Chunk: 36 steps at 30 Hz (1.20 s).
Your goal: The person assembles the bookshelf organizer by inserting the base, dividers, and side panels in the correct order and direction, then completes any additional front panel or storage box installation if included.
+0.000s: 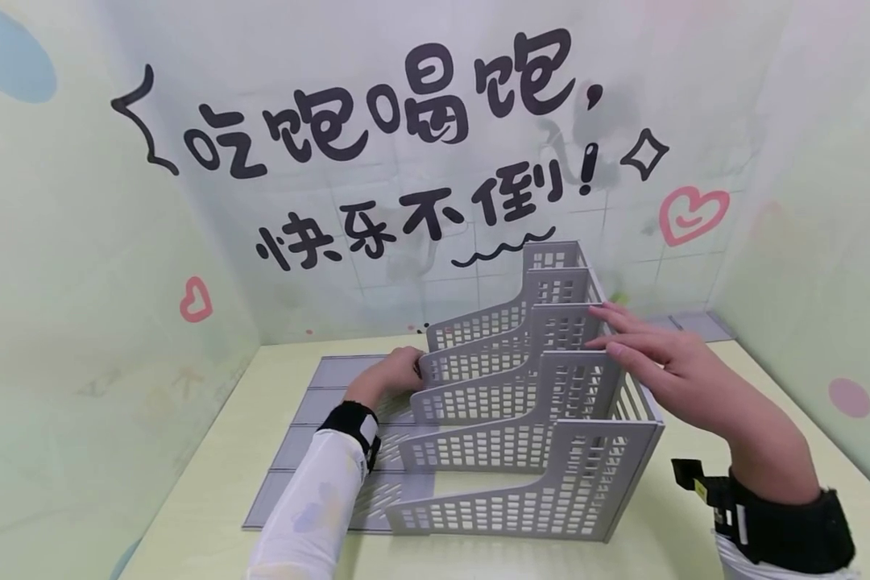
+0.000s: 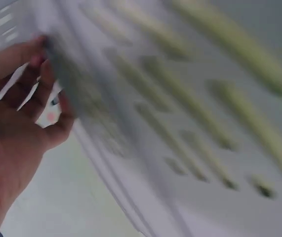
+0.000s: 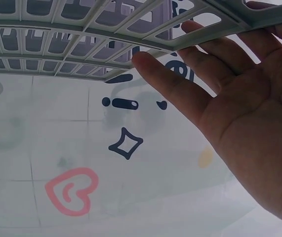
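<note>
A grey plastic file rack [image 1: 471, 447] with several perforated upright dividers stands on the table in the head view. A flat slotted grey panel [image 1: 333, 407] lies at its left. My left hand [image 1: 395, 372] is at the low front end of the far dividers. In the left wrist view, its bent fingers [image 2: 57, 129] and thumb pinch the edge of a grey slotted plate [image 2: 145, 163], blurred here. My right hand [image 1: 670, 366] rests on the tall back of the rack, its fingers fairly straight. The right wrist view shows those fingers [image 3: 175, 94] against the rack's lattice [image 3: 81, 44].
The pale yellow table [image 1: 210, 483] is enclosed by a printed backdrop [image 1: 348, 306] with black lettering and hearts. Another flat grey piece [image 1: 703, 325] lies at the back right, behind my right hand.
</note>
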Tool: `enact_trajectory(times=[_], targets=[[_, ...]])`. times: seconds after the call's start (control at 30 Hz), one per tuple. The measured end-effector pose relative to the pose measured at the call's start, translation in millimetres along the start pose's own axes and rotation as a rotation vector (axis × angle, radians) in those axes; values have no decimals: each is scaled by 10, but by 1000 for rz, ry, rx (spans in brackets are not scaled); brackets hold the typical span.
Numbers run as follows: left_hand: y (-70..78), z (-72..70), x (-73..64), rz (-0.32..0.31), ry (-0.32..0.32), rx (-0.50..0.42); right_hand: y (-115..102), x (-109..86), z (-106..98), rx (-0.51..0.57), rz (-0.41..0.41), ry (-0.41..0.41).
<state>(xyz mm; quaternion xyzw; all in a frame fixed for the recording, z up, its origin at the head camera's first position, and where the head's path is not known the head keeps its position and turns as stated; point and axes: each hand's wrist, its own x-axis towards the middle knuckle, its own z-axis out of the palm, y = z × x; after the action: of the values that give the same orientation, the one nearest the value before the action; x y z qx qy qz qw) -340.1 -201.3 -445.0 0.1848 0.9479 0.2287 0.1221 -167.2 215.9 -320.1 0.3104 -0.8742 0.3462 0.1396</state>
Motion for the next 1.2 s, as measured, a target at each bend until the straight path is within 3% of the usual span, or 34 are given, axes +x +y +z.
enact_trajectory(times=[0.13,0.23,0.37,0.53,0.63,0.77,0.87,1.07,1.2], targets=[[24,-94,22,24,45,-83,-6,5,-3,3,4,-4],[55,-110,59,43,88,-62,-11,9,-1,5,1,-5],[101,-68,90,28,114,35,-17,20,-3,1,-6,-8],[187,-41,64,19,115,25,-17,26,-27,-9,7,-5],[263,-89,-92,-44,55,40,-21,35,-28,-8,7,-6],[385,-170,-423,-168,-58,116,-24,60,-37,-6,-2,-10],[412,-132,-587,-169,-85,123,-22,70,-49,-3,-5,-10],[337,112,-671,-105,-4,94,-18,47,-26,3,-2,-3],[329,225,-669,-101,57,92,-12,14,-21,9,0,-2]])
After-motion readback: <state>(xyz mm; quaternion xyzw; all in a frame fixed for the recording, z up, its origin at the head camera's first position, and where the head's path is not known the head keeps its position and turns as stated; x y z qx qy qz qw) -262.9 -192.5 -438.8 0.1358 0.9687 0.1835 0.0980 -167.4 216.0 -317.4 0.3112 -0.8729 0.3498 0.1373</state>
